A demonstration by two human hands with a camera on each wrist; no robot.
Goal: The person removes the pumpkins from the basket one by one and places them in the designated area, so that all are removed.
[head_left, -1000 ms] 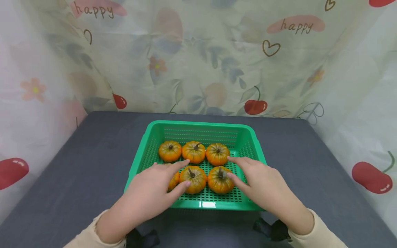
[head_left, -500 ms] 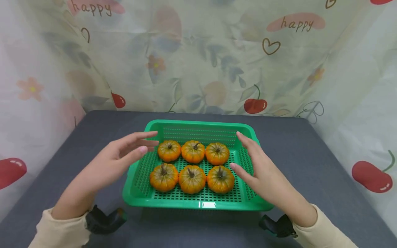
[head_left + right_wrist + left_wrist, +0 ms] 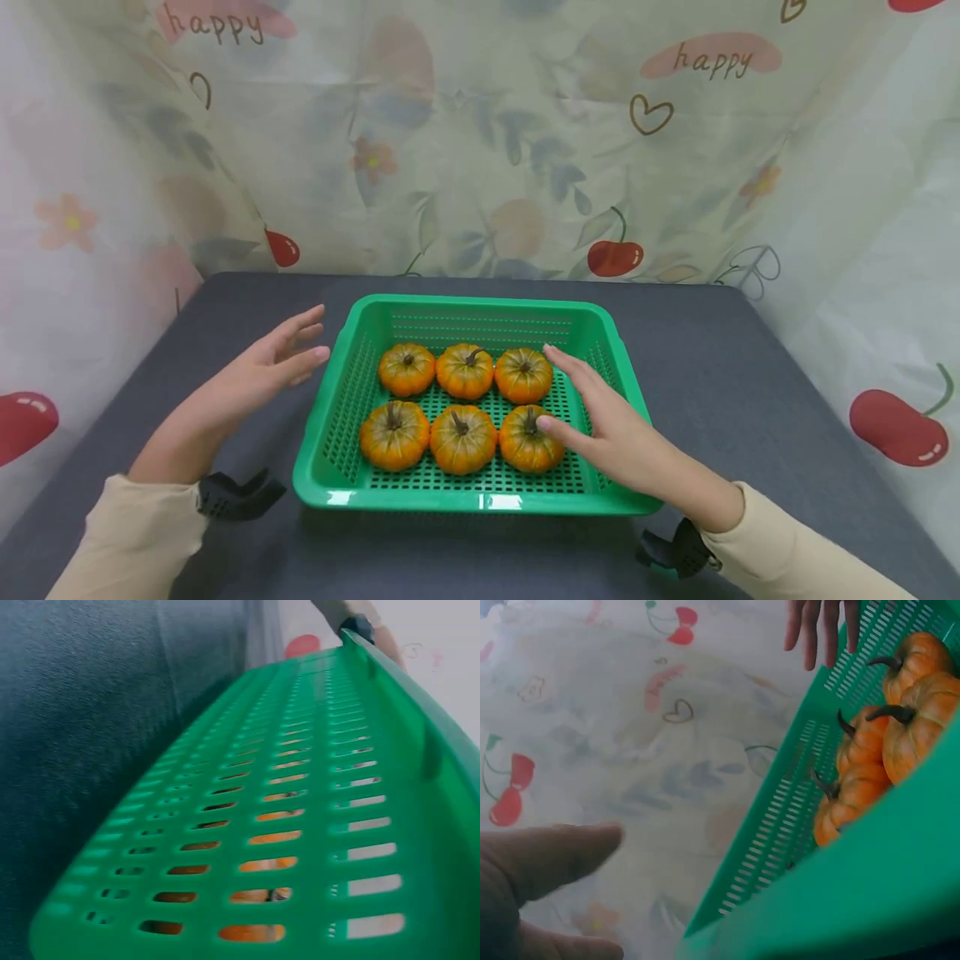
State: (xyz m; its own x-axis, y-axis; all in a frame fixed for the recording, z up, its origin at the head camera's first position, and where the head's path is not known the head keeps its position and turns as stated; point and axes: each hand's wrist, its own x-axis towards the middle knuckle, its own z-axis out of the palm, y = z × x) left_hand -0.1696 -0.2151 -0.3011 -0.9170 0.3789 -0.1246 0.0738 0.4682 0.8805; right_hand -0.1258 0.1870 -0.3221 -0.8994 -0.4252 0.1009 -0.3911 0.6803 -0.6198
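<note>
A green plastic basket [image 3: 480, 500] with slotted walls holds several small orange-green pumpkins [image 3: 462, 439], set in two rows of three. My left hand [image 3: 258, 371] hovers beyond the basket's left side, fingers extended and holding nothing. In the left wrist view the thumb and a finger of the left hand [image 3: 551, 859] show apart from the basket. Over the basket's right side, my right hand [image 3: 615, 425] is spread. Its thumb overlaps the front right pumpkin [image 3: 525, 450] in the head view; contact cannot be told. The right wrist view shows mostly the basket's slotted wall [image 3: 315, 787].
A dark grey cloth-covered table [image 3: 720, 358] carries the basket. A patterned curtain [image 3: 465, 167] with cherries and lettering stands behind and at both sides. Black wrist devices [image 3: 240, 496] sit at both cream sleeves [image 3: 135, 533].
My left hand has withdrawn from above the front left pumpkin to outside the basket's left side. The right hand has shifted only slightly. The pumpkins keep their places.
</note>
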